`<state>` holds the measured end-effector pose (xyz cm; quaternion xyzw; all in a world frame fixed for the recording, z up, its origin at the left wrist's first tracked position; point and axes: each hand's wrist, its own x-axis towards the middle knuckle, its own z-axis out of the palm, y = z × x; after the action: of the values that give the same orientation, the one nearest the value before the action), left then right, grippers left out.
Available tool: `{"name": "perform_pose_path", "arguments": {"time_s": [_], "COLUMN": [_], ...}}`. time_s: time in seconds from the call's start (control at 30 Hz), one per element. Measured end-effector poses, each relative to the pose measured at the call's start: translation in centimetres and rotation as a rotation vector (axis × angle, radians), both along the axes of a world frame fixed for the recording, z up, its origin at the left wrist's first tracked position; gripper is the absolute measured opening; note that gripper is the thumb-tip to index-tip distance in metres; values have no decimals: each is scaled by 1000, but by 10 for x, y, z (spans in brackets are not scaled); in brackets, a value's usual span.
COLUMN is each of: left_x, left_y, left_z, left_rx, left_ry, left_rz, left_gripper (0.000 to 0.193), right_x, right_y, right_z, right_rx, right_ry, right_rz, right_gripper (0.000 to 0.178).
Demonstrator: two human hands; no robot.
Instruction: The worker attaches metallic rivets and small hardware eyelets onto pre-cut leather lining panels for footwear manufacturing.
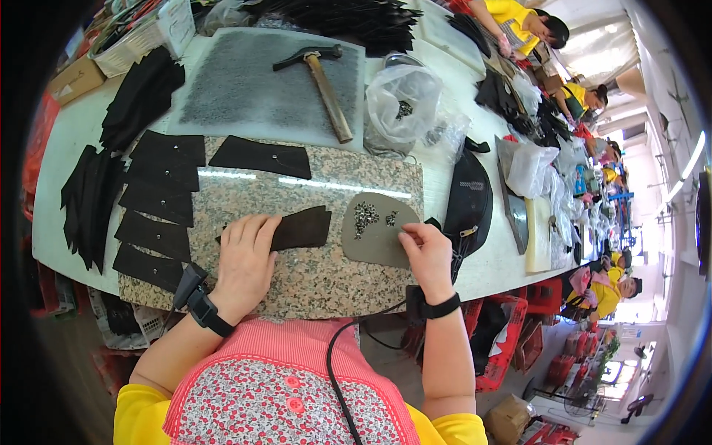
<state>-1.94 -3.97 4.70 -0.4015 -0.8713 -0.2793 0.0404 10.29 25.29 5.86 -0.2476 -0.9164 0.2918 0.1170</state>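
Head view: both bare hands work over a speckled slab (pixel 334 289). Left hand (pixel 247 252) lies palm down over the left end of a dark piece (pixel 302 228), fingers spread across it and thumb near its lower edge; whether it grips or only presses cannot be told. The dark piece rests on the slab, its wider right end uncovered and pointing toward the pad (pixel 378 246). Right hand (pixel 429 248) is at the pad's right edge, thumb and forefinger nearly together; cannot tell whether anything is pinched between them.

On the pad: small shiny studs (pixel 365 219) in one larger and one smaller cluster.

Left of the slab's middle: a column of five overlapping black pieces (pixel 154 236), small bright dots visible on several. A single black piece (pixel 259 156) lies by the slab's far edge, also with one bright dot. Farther left, two black stacks (pixel 93 208).

Beyond the slab: a grey mat (pixel 222 89) with a hammer (pixel 324 89) lying on its right part, handle toward the person. Right of the mat, a clear bag (pixel 404 100) with small metal parts inside. Right of the pad, a black pouch (pixel 469 196).
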Motion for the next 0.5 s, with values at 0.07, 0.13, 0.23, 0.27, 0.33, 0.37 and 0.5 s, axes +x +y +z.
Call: {"name": "perform_pose_path", "arguments": {"time_s": [0.07, 0.13, 0.23, 0.27, 0.33, 0.37, 0.5], "left_x": [4, 6, 7, 10, 17, 19, 22], "left_y": [0, -1, -2, -2, -6, -5, 8], "left_z": [3, 11, 25, 22, 14, 7, 8], "left_rx": [5, 6, 309, 299, 451, 602, 801], "left_ry": [-32, -66, -344, -341, -866, -1065, -1390], "left_rz": [10, 31, -29, -26, 118, 105, 127], "left_gripper": [55, 54, 28, 28, 23, 21, 27], "right_x": [-3, -8, -13, -13, -14, -14, -12], "right_y": [0, -1, -2, -3, -6, -6, -4], "right_z": [-9, -12, -15, -16, -17, -18, -17], "right_rx": [59, 93, 211, 297, 290, 287, 279], "right_ry": [-2, 0, 23, 46, 69, 69, 43], "right_rz": [-6, -11, 8, 26, 41, 43, 10], "right_gripper": [15, 14, 12, 12, 9, 8, 3]}}
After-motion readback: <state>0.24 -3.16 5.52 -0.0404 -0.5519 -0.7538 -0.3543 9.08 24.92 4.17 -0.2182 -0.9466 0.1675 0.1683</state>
